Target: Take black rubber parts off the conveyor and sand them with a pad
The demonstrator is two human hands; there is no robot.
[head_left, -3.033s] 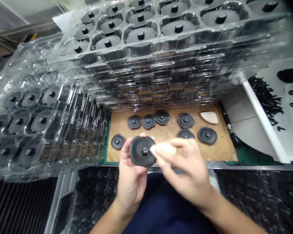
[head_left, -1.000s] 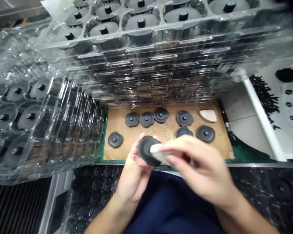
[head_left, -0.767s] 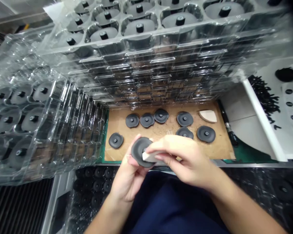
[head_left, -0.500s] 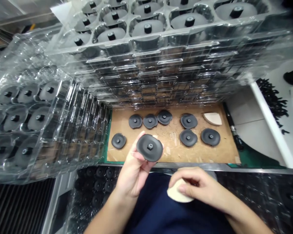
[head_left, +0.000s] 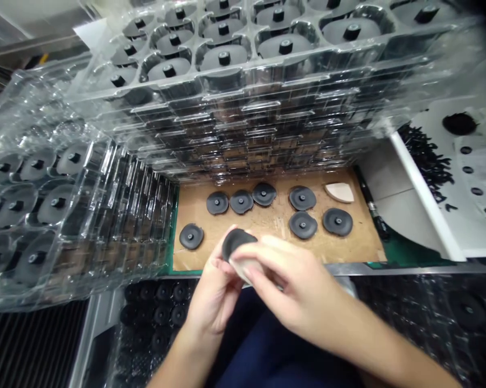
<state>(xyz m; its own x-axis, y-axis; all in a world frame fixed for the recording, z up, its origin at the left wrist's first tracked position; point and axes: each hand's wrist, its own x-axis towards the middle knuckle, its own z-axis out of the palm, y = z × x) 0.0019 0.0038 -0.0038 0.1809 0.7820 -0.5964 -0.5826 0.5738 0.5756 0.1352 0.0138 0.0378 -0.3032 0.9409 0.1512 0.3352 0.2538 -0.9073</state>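
My left hand holds a black dished disc by its edge, above the near side of a brown cardboard sheet. Pinched in my right hand is a cream-coloured pad, pressed against the disc's near right side. My right fingers cover the disc's centre and part of the pad. Several similar black discs, each with a small central stub, lie on the cardboard, among them one disc to the left and another disc to the right.
Behind the cardboard rises a tall stack of clear plastic trays holding black discs. More filled trays stand at the left. A second cream pad lies at the back right. Beyond a white panel is a heap of small black parts.
My right hand has moved up and left, bringing the cream pad onto the disc in my left hand. The view has shifted slightly.
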